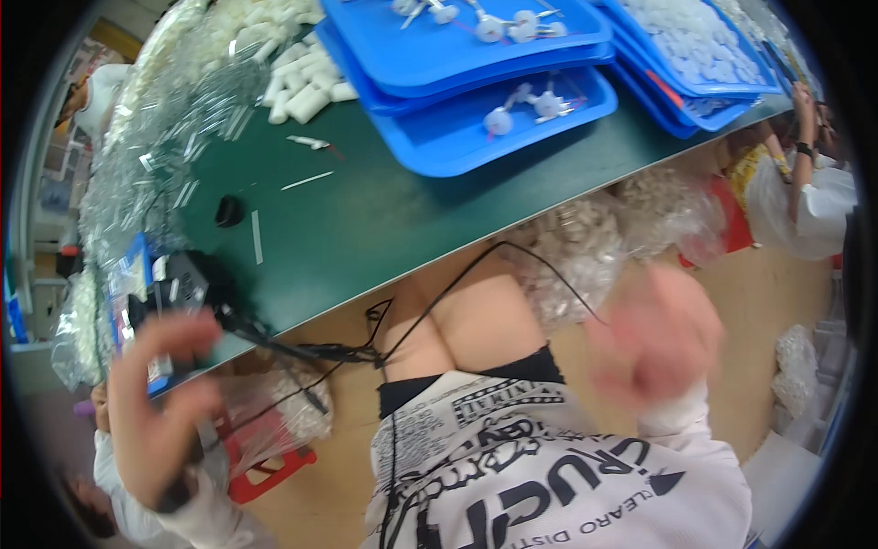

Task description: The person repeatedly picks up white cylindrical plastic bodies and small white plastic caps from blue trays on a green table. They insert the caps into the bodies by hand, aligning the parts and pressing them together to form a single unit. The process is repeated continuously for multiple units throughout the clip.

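My left hand is raised in front of the table's left corner, near a black boxy device with cables. Its thumb and fingers are spread apart, and I see nothing between them. To the right of my lap, my right hand is smeared by motion, its fingers unclear. A thin black cable loops over my legs and reaches that hand's edge; whether the hand holds it I cannot tell. On the green table lie a small white part, thin clear strips and a black piece.
Stacked blue trays hold white round parts with thin wires. Another blue tray stack carries many translucent pieces. White cylinders and clear strips pile up at the left. Bagged parts sit below the table edge. Other people work at both sides.
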{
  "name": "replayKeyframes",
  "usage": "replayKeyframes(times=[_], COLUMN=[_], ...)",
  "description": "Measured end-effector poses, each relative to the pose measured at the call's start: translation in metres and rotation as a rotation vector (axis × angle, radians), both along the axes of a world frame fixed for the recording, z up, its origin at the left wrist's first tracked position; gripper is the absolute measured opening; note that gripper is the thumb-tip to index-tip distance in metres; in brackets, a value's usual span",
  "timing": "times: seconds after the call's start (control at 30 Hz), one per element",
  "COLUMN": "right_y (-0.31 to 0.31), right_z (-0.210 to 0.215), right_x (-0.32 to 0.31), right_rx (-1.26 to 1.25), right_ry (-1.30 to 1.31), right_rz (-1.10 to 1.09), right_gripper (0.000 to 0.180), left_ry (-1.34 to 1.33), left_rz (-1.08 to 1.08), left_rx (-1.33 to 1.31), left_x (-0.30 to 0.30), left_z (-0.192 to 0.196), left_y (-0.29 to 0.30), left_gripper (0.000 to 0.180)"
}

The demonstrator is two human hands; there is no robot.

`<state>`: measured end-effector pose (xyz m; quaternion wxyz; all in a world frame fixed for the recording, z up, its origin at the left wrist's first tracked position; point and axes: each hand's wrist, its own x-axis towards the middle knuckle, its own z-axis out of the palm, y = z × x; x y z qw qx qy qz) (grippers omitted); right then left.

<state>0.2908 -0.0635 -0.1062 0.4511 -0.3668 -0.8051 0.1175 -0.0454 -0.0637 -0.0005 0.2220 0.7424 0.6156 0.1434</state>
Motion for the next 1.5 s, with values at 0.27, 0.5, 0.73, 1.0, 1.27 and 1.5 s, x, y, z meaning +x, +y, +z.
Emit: replayKeyframes(times=[0.27,0.5,0.73,1.0,1.27,1.5], right_y=[-0.017,-0.019,-0.010,0.002,0.077,0.201], right_z=[0.027,0.022,0.044,0.020,0.024,0.041], right_x=[-0.018,-0.006,0.004,-0.008,0.009,0.043], right_rx=[0.422,0.476,0.132,0.585,-0.090,-0.161], right_ry=[0.359,0.459,0.235,0.490,0.592,-0.098], right_rz=[0.372,0.259,0.233,0.185,-0.253,-0.417], right_gripper=[0.028,0.045,0.042,0.033,0.023,0.021], left_ry=[0.348,0.636,0.942,0.644,0.258,0.228], left_rz=[0.385,0.121,0.103,0.143,0.072,0.256], left_rx=[-0.065,-0.018,-0.001,0.166,-0.061,-0.189], left_x=[-0.113,-0.114,-0.128,-0.112,0.005,0.025], left_z=[-0.015,-0.067,-0.101,-0.082,-0.055,-0.094], left_y=[0.159,0.221,0.250,0.242,0.244,0.284], left_gripper=[0.033,0.038,0.028,0.023,0.032,0.036])
